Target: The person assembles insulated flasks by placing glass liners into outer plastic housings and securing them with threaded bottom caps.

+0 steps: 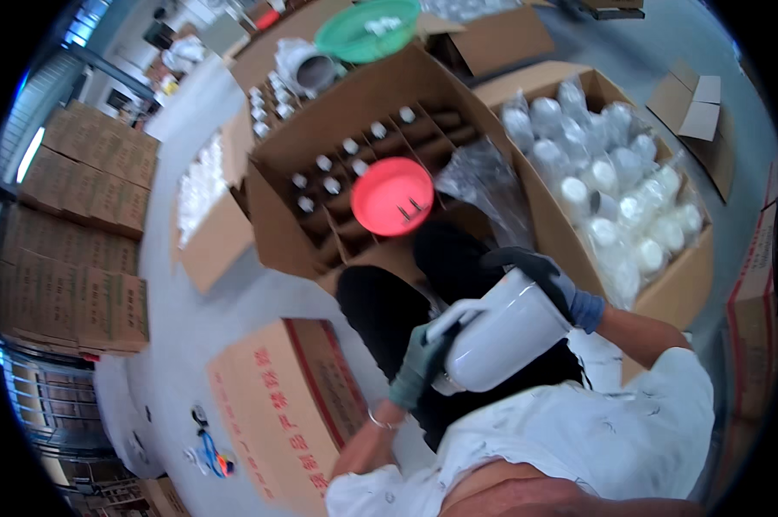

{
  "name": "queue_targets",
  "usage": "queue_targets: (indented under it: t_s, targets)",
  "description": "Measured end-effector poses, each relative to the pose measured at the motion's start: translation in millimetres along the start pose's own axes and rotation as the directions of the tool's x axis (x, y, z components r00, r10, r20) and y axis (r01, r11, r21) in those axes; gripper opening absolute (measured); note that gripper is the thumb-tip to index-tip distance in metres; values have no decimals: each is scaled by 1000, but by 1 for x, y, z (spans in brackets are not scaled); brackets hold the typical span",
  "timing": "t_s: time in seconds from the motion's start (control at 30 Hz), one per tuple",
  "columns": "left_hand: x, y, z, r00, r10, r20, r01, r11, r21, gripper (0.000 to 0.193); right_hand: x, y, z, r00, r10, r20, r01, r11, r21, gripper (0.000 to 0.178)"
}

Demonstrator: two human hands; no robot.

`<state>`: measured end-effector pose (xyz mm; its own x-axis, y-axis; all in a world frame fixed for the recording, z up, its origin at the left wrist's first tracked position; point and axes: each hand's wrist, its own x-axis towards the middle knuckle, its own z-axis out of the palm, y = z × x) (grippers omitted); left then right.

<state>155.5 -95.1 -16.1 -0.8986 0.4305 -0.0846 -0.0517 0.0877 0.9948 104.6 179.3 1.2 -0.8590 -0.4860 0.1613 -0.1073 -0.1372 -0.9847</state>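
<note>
A glossy white jug (508, 336) with a side handle lies tilted across my lap. My left hand (419, 366), in a grey-green glove, is closed around its lower-left end beside the handle; some of its fingers are hidden. At the opposite, wide end, my right hand (540, 274) in a dark glove grips the jug from above. In front of my knees stands an open carton (290, 250) with cardboard dividers, where several white-topped items sit in the cells. A pink-red plastic bowl (389, 185) holding small dark pieces rests on the dividers, next to a crumpled clear plastic bag (485, 185).
On the right, an open carton (678, 293) is full of plastic-wrapped white items. A closed carton (259, 405) with red print lies left of my legs. Farther off are a green basin (341, 39), a box of white parts (212, 246) and stacked cartons (74, 284).
</note>
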Motion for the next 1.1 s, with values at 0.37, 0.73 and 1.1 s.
queue_targets:
  t_s: [0.37, 0.73, 1.1]
  targets:
    - [36, 80, -16, 911, 383, -151, -312, 881, 355, 36, 37, -11, -15, 969, -247, 12, 245, 948, -206, 52]
    - [48, 71, -34, 859, 481, -177, -233, 674, 701, 34, 64, -24, 3, 990, -136, -36, 138, 989, 62, 58]
    - [41, 37, -69, 952, 4, -307, 36, 992, 125, 25, 94, -85, -5, 873, -355, 335, 453, 845, -284, 68]
